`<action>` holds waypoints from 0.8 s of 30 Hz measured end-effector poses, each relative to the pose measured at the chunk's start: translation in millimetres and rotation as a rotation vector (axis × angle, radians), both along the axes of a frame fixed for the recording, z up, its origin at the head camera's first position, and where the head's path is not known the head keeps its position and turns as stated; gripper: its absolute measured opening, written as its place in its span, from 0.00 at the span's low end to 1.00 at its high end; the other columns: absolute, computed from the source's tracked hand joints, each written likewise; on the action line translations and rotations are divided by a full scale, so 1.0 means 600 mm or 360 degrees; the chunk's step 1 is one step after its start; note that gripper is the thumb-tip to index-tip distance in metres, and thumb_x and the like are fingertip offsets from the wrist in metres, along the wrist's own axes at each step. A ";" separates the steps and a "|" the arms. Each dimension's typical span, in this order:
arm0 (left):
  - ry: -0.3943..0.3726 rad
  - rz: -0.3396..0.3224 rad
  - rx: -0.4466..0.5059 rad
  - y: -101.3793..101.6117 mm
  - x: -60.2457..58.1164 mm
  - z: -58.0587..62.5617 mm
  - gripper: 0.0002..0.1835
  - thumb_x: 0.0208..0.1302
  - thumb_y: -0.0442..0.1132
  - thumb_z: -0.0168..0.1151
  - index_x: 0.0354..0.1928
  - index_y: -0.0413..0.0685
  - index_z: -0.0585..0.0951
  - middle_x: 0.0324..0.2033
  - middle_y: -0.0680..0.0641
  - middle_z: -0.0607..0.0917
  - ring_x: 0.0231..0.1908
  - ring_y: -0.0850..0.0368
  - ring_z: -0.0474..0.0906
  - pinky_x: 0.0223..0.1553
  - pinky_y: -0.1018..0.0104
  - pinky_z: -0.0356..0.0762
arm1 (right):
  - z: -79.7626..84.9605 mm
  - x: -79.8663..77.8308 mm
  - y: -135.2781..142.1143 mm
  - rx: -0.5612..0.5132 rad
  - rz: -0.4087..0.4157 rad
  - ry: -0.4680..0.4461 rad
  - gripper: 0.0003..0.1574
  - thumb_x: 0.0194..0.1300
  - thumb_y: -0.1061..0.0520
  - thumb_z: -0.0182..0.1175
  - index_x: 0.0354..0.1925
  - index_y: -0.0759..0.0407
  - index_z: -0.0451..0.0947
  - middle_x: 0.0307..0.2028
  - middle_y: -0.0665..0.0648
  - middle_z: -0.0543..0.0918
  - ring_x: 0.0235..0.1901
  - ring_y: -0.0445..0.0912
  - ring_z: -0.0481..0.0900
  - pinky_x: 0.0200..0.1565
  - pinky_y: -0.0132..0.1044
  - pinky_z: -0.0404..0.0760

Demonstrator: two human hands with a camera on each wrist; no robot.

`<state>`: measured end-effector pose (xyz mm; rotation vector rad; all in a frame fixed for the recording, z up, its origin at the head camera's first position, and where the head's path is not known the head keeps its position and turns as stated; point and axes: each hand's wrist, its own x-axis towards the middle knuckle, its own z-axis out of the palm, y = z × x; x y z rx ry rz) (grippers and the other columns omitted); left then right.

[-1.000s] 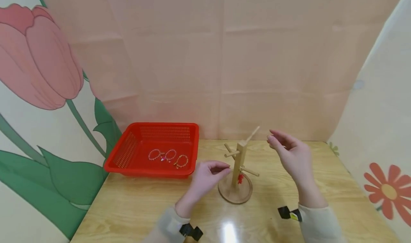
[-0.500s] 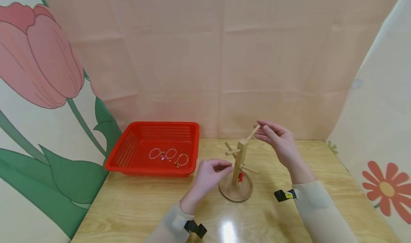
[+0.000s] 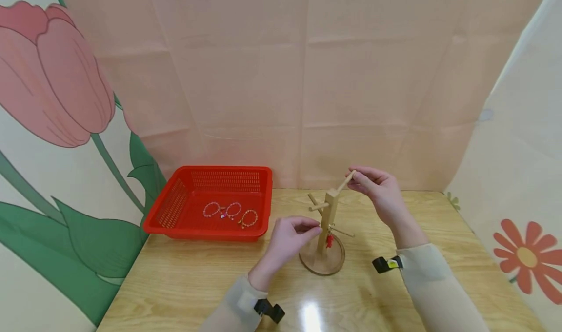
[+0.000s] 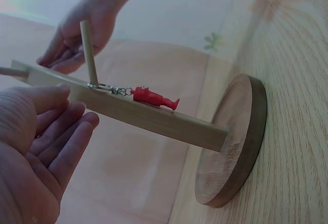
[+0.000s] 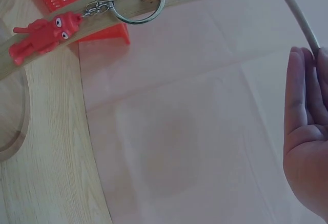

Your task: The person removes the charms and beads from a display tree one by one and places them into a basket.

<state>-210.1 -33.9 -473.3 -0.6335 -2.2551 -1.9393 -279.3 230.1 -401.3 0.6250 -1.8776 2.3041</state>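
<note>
A wooden peg stand rises upright from a round base. My right hand pinches the tip of its top peg between thumb and fingers. Beside the post, my left hand is held with relaxed, slightly bent fingers; in the left wrist view its thumb tip overlaps the post, and contact is unclear. A keychain with a red figure hangs by its metal ring on a lower peg. The other pegs in the head view bear nothing visible.
To the left of the stand is a red plastic basket with perforated walls. Inside lie 3 beaded bracelets with small charms. The wooden table meets a pink backdrop behind.
My right hand has moved left to the top peg and closed its fingertips on the tip. My left hand has shifted slightly right, closer to the post.
</note>
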 end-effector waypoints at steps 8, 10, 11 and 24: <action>0.0025 0.0017 -0.0016 -0.001 -0.003 -0.006 0.06 0.66 0.35 0.78 0.43 0.43 0.93 0.38 0.53 0.93 0.36 0.62 0.89 0.41 0.66 0.88 | 0.000 0.011 -0.002 -0.0042 -0.0066 -0.0019 0.12 0.79 0.65 0.61 0.53 0.66 0.89 0.44 0.56 0.92 0.43 0.44 0.92 0.50 0.37 0.87; 0.0032 0.0023 -0.0025 -0.001 -0.003 -0.009 0.06 0.66 0.35 0.78 0.42 0.43 0.93 0.38 0.52 0.93 0.36 0.62 0.89 0.41 0.66 0.88 | -0.002 0.016 -0.004 -0.0053 -0.0092 -0.0010 0.12 0.78 0.65 0.61 0.53 0.66 0.89 0.44 0.55 0.92 0.43 0.43 0.92 0.50 0.37 0.87; 0.0028 0.0028 -0.0022 -0.001 -0.003 -0.011 0.06 0.66 0.36 0.78 0.42 0.43 0.93 0.38 0.52 0.93 0.36 0.62 0.89 0.42 0.66 0.88 | -0.003 0.018 -0.005 -0.0065 -0.0110 -0.0001 0.12 0.78 0.66 0.62 0.53 0.67 0.89 0.43 0.55 0.92 0.42 0.43 0.92 0.50 0.37 0.87; -0.0104 0.0186 0.0103 -0.015 0.001 -0.020 0.06 0.66 0.34 0.77 0.44 0.44 0.93 0.40 0.48 0.93 0.39 0.56 0.89 0.44 0.68 0.87 | -0.019 0.069 -0.044 -0.0387 -0.0475 0.0051 0.09 0.71 0.73 0.66 0.48 0.80 0.85 0.36 0.58 0.92 0.34 0.46 0.92 0.44 0.39 0.90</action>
